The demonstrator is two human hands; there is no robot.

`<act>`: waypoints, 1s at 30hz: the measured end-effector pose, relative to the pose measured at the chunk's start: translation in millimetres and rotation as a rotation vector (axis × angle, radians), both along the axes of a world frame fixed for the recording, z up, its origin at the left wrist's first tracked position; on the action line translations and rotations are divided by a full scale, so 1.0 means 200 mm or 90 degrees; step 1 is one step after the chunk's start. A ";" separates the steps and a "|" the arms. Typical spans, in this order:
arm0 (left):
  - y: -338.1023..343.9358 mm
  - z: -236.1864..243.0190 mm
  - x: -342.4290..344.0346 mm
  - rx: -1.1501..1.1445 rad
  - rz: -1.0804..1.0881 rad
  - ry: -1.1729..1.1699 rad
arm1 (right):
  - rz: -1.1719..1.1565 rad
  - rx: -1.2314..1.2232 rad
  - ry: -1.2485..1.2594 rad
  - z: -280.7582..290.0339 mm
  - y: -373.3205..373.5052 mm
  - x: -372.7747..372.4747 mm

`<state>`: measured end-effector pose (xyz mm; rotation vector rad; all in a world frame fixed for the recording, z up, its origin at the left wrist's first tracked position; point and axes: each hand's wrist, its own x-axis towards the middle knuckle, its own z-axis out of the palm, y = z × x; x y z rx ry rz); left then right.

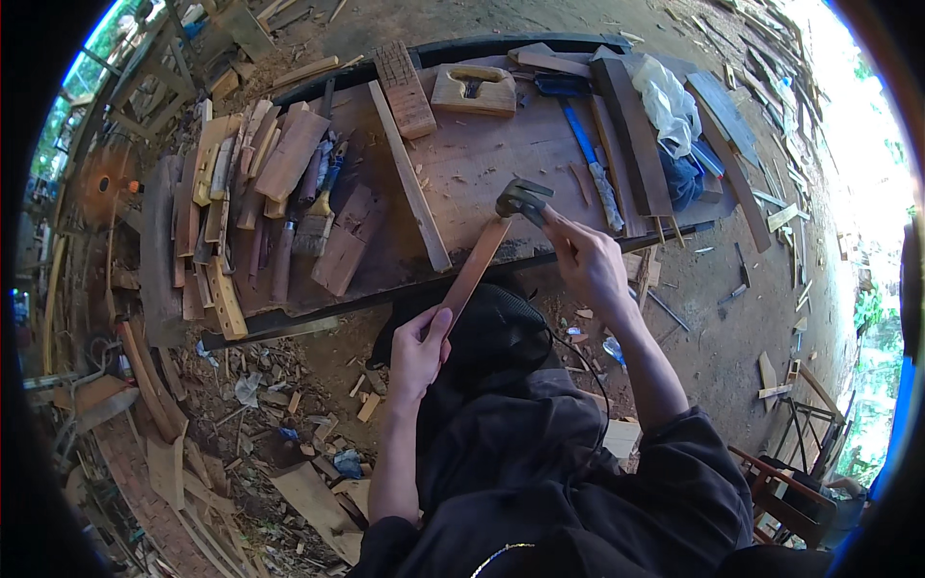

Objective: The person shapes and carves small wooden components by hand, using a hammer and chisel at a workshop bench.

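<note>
Left hand (422, 352): fingers closed around the near end of a long, flat, reddish-brown wooden strip (477, 265).
Right hand (588, 258): fingers wrapped around a dark metal hammer-like tool (523, 198).
Strip: slants away over the brown wooden table's (472, 178) near edge, far end by the tool's head; contact cannot be told.
Control: a firm left grip, well clear of the head, seems wise.

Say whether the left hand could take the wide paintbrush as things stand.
Probably not immediately: the left hand is holding the wooden strip and would need to free its grip first, though the paintbrush shows uncovered bristles.
</note>
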<state>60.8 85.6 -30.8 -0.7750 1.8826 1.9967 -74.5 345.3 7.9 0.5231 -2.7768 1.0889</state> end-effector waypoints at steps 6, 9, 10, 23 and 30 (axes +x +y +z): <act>0.02 0.02 -0.01 0.002 -0.058 0.043 | -0.117 -0.301 -0.226 0.00 0.01 -0.10; 0.12 0.03 0.03 0.055 -0.068 0.203 | -0.104 -0.426 -0.327 0.05 0.06 -0.10; 0.15 0.05 0.02 0.056 -0.073 0.211 | -0.106 -0.427 -0.318 0.07 0.06 -0.10; 0.52 0.40 -0.78 0.074 0.017 0.599 | -0.123 -0.405 -0.024 0.58 0.06 -0.03; 0.56 0.45 -0.94 0.073 0.079 0.593 | -0.095 -0.376 0.004 0.64 0.05 0.03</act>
